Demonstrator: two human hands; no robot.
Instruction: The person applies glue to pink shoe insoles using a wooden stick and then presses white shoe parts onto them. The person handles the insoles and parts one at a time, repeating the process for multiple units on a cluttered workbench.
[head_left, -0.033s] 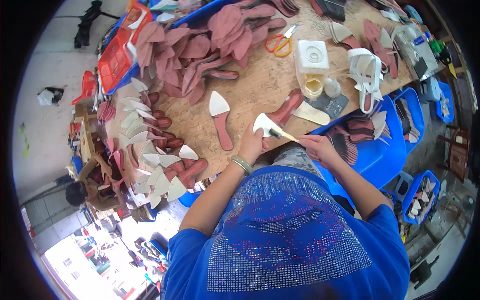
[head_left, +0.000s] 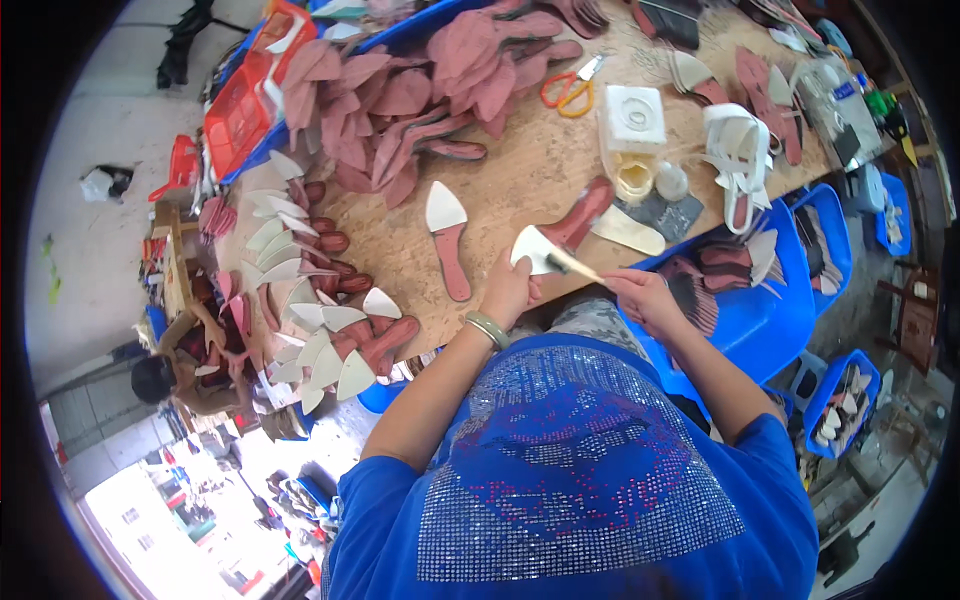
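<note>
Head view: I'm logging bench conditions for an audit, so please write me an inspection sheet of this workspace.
Surface: brown tabletop, mottled.
Job's things: reddish-brown sole piece with a white tip, the brush at that tip; a second white-tipped piece lies flat; open jar of pale yellow content.
Clutter: heaped pink pieces; overlapping white-tipped pieces at left; scissors.
Hands: left hand holds the sole piece, thumb on the white tip; right hand grips the brush handle.
Cables: nothing seen that is clearly a cable.
Surroundings: blue tub at right; red basket at upper left.
</note>
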